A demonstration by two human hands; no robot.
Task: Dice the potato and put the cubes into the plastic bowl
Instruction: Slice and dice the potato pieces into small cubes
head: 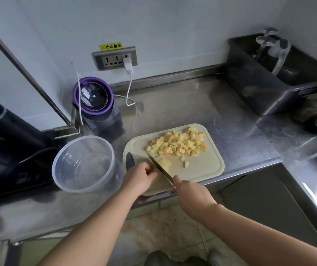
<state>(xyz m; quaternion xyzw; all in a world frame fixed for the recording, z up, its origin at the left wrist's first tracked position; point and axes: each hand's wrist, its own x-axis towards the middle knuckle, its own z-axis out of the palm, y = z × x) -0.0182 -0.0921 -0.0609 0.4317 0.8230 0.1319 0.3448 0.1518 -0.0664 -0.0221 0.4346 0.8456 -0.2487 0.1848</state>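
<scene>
- The remaining potato [164,162] is steadied at the near end of the cutting board [201,167] by the curled fingers of the left hand [139,178].
- The knife [160,167] is gripped by the right hand [192,192], which is wrapped round the handle (itself hidden).
- Fingertips are best kept tucked back, and the cuts evenly spaced.
- The cubes [178,144] are heaped farther up the board; none is yet in the plastic bowl [57,166].

Both bare forearms reach forward over the front edge of the steel table [192,104]. The left hand [140,178] lies knuckles-up, fingers curled under, its hold hidden. The right hand [191,192] grips a steel-bladed knife [160,168], one digit stretched toward the blade.
</scene>
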